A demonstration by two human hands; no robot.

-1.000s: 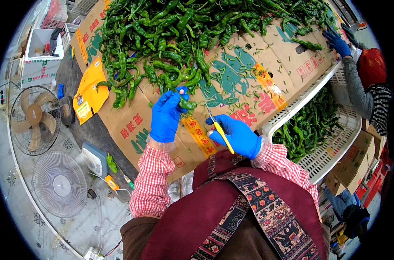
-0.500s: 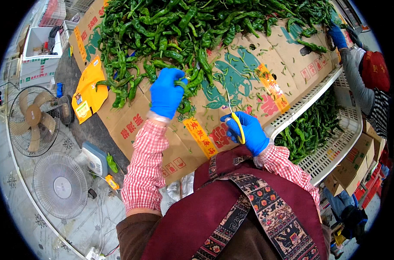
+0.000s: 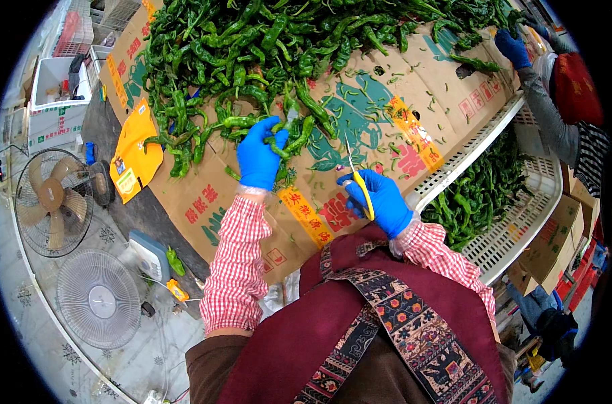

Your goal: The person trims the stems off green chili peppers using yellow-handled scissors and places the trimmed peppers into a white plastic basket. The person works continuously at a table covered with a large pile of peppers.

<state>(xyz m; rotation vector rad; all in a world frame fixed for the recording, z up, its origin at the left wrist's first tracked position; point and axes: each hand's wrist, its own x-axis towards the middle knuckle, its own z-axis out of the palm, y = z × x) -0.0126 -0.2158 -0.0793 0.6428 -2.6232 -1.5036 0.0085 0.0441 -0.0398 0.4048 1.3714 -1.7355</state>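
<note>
My left hand (image 3: 259, 158), in a blue glove, is closed round a green pepper (image 3: 299, 143) at the near edge of a large heap of green peppers (image 3: 245, 50). Its fingers are curled, with the pepper's body showing beyond them. To the right, my right hand (image 3: 385, 205), gloved in blue too, grips a pair of scissors (image 3: 364, 191) with yellow handles. Their slim metal blades point away from me over the flattened cardboard (image 3: 252, 219). Small green stem pieces (image 3: 403, 131) lie scattered about there.
At my right stands a white slotted crate (image 3: 494, 256) with peppers in it. Two fans (image 3: 102, 301) stand at left, near a yellow packet (image 3: 136, 153) and a blue-and-white device (image 3: 150, 256). Another person's blue-gloved hand (image 3: 513, 48) is at the far right.
My left hand has turned, showing more of the pepper in its fingers. My right hand still holds the scissors in nearly the same place. The whole view has shifted slightly.
</note>
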